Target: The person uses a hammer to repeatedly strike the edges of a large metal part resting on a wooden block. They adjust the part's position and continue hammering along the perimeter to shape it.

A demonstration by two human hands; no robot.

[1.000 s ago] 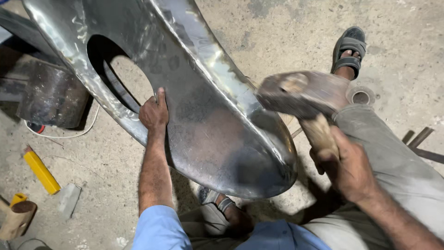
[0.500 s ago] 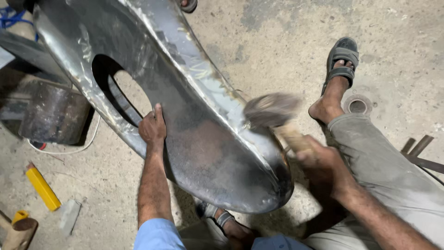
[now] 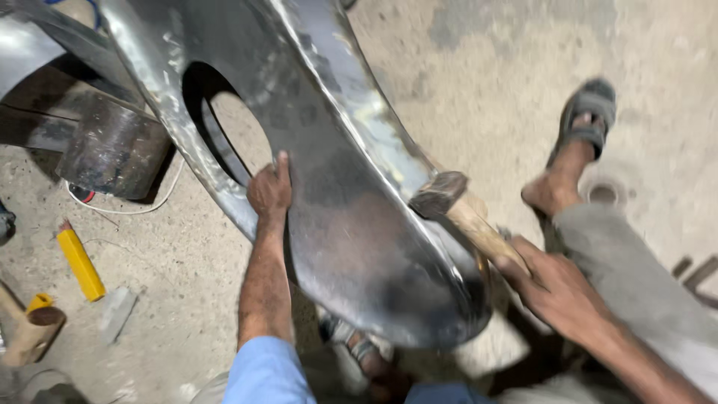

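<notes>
A large curved sheet-metal panel [image 3: 351, 224] with an oval hole fills the middle of the view. My left hand [image 3: 269, 191] lies flat against its face just beside the hole, fingers pressed on the metal. My right hand [image 3: 553, 288] grips the wooden handle of a hammer [image 3: 440, 193], whose dark metal head rests against the panel's raised right edge. My right leg in grey trousers and a sandalled foot [image 3: 587, 123] stretch out to the right of the panel.
A dark steel cylinder block [image 3: 112, 146] stands at the left under the panel, with a white cable by it. A yellow-handled tool [image 3: 81, 262] and a wooden mallet [image 3: 30, 329] lie on the concrete floor at lower left. Metal strips [image 3: 695, 273] lie at far right.
The hammer has swung down from its raised position and its head now meets the panel's edge. My left hand has stayed on the panel by the hole.
</notes>
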